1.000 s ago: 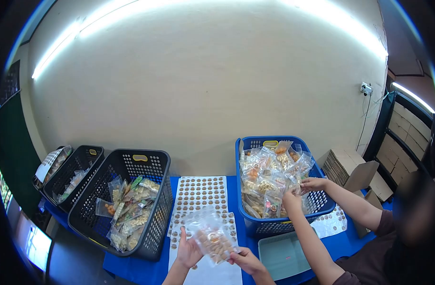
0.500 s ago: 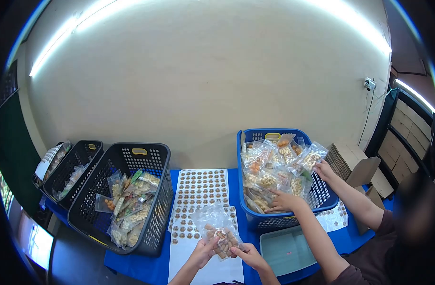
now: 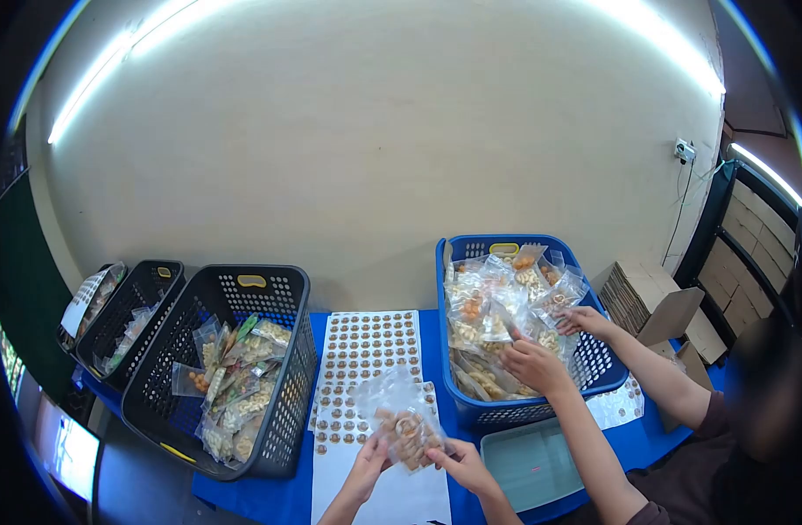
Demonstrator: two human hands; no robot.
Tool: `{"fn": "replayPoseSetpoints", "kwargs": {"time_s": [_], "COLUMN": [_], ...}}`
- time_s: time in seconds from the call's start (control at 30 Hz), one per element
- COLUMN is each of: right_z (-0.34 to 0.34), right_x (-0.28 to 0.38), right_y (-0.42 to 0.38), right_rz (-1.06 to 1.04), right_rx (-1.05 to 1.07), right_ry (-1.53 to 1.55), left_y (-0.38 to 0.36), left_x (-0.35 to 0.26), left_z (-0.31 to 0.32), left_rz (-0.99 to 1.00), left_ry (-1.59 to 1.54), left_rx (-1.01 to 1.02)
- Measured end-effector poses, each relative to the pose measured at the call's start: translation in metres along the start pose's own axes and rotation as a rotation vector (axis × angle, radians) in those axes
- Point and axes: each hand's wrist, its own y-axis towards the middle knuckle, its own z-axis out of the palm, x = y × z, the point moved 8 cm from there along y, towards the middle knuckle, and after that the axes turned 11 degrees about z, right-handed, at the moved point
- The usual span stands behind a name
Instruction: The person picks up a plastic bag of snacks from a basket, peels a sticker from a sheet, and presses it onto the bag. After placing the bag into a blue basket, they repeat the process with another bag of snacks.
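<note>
A clear plastic packet of brown snack pieces (image 3: 408,436) is held up over the sticker sheets. My left hand (image 3: 369,462) grips its lower left side, and my right hand (image 3: 460,464) pinches the lower right corner. The packet's upper part stands unsupported and looks transparent; its front is slightly blurred. Beneath it lie white sheets (image 3: 371,341) with rows of round brown stickers, the nearer part bare white. Parts of the sheets are hidden by the packet and my hands.
Left stands a black basket (image 3: 283,411) of snack packets, with smaller black baskets (image 3: 99,359) beyond. A co-worker's hands (image 3: 541,366) reach into a blue basket (image 3: 506,409) of packets on the right. A grey-green tray (image 3: 532,464) and cardboard boxes (image 3: 650,302) are nearby.
The packet in my hands has tilted and shifted slightly. The co-worker's nearer hand has lifted from the packets, and the other hand has moved left and lower with a packet.
</note>
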Motion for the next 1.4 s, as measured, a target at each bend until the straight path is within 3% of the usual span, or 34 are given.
{"fn": "replayPoseSetpoints", "kwargs": {"time_s": [0.17, 0.27, 0.37, 0.47, 0.53, 0.6, 0.7, 0.87, 0.97, 1.0, 1.03, 1.13, 1.23, 1.3, 1.4], "right_z": [-0.034, -0.047, -0.047, -0.032, -0.034, -0.037, -0.054, -0.071, -0.093, -0.095, -0.099, -0.102, -0.094, -0.089, -0.063], "right_x": [0.029, 0.039, 0.029, 0.007, -0.002, -0.007, -0.017, -0.042, -0.07, -0.062, -0.055, -0.051, -0.048, -0.06, -0.06], "right_y": [0.015, 0.034, 0.036, 0.022, 0.012, -0.001, -0.011, -0.027, -0.037, -0.045, -0.053, -0.057, -0.06, -0.057, -0.045], "right_rz": [-0.141, -0.181, -0.043, 0.012, 0.018, 0.007, -0.019, -0.042, -0.003, 0.027, 0.055, -0.046, -0.031, 0.021, 0.102], "right_rx": [-0.175, -0.076, -0.114, -0.114, -0.125, -0.16, -0.261, -0.372, -0.482, -0.537, -0.596, -0.58, -0.589, -0.558, -0.45], "right_ry": [0.348, 0.65, 0.652, 0.455, 0.364, 0.343, 0.293, 0.34, 0.284, 0.204, 0.116, 0.197, 0.196, 0.185, 0.074], "left_y": [-0.001, -0.002, -0.008, -0.024, -0.036, -0.047, -0.051, 0.007, 0.06, 0.078, 0.123, 0.156, 0.148, 0.138, 0.115], "left_x": [-0.033, -0.035, -0.036, -0.059, -0.127, -0.193, -0.263, -0.309, -0.311, -0.305, -0.269, -0.199, -0.13, -0.079, -0.028], "left_z": [-0.006, -0.016, -0.019, -0.03, -0.038, -0.049, -0.068, -0.094, -0.119, -0.129, -0.182, -0.262, -0.317, -0.354, -0.359], "left_rz": [0.018, -0.005, 0.016, 0.138, 0.251, 0.456, 0.706, 0.808, 0.887, 0.821, 0.721, 0.487, 0.072, -0.36, -0.515], "left_ry": [0.162, 0.225, 0.231, 0.413, 0.474, 0.466, 0.695, 0.708, 1.068, 1.202, 1.287, 1.72, 1.933, 1.966, 2.035], "left_rx": [0.043, 0.032, 0.08, 0.227, 0.153, -0.052, -0.279, -0.197, -0.231, -0.214, -0.128, -0.065, 0.037, 0.204, 0.362]}}
